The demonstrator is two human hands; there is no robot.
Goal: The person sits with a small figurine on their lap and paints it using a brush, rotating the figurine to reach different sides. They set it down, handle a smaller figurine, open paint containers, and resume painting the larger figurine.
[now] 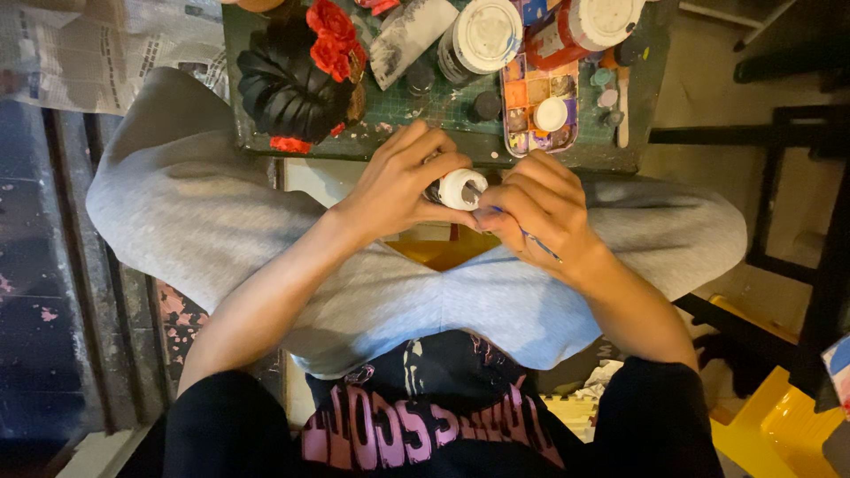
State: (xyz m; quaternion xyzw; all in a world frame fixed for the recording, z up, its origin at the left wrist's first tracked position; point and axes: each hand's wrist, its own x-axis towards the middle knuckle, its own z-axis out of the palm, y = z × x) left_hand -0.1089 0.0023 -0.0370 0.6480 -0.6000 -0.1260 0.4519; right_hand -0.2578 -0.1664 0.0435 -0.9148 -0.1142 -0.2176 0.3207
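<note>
My left hand (pixel 398 181) wraps around a small paint bottle with a white cap (pixel 459 188), held over my lap in grey trousers. My right hand (pixel 540 212) touches the cap from the right and also grips a thin paintbrush (pixel 537 242) that runs back along the palm. Both hands hover just in front of a green cutting mat (pixel 443 111) stained with paint.
On the mat stand a black pumpkin-shaped piece with red flowers (pixel 297 80), a paint palette with coloured wells (pixel 538 102), two large white-lidded jars (pixel 485 35), and small dark bottles (pixel 484 106). Newspaper (pixel 97 53) lies at upper left. A yellow stool (pixel 770 416) is at lower right.
</note>
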